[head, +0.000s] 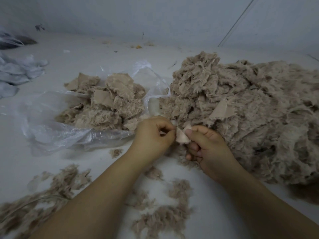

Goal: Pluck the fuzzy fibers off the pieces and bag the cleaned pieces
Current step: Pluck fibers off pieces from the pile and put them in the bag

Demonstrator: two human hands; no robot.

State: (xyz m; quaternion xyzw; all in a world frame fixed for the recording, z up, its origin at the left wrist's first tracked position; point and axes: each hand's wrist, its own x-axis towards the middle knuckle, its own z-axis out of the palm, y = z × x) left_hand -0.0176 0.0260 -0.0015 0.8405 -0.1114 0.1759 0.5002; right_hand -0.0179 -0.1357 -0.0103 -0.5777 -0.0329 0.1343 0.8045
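Observation:
My right hand (pixel 208 149) grips a small beige fabric piece (pixel 182 137) in the middle of the view. My left hand (pixel 153 135) pinches the left edge of that same piece with curled fingers. A large heap of fuzzy tan pieces (pixel 250 114) fills the right side, just behind my right hand. A clear plastic bag (pixel 57 128) lies open at the left centre, with a smaller mound of tan pieces (pixel 107 102) resting on and in it.
Loose tufts of plucked tan fiber (pixel 162 216) lie scattered over the white surface (pixel 34 169) near me and at the lower left (pixel 43 195). Pale grey-blue fabric pieces (pixel 15 73) sit at the far left. A white wall (pixel 155 18) rises behind.

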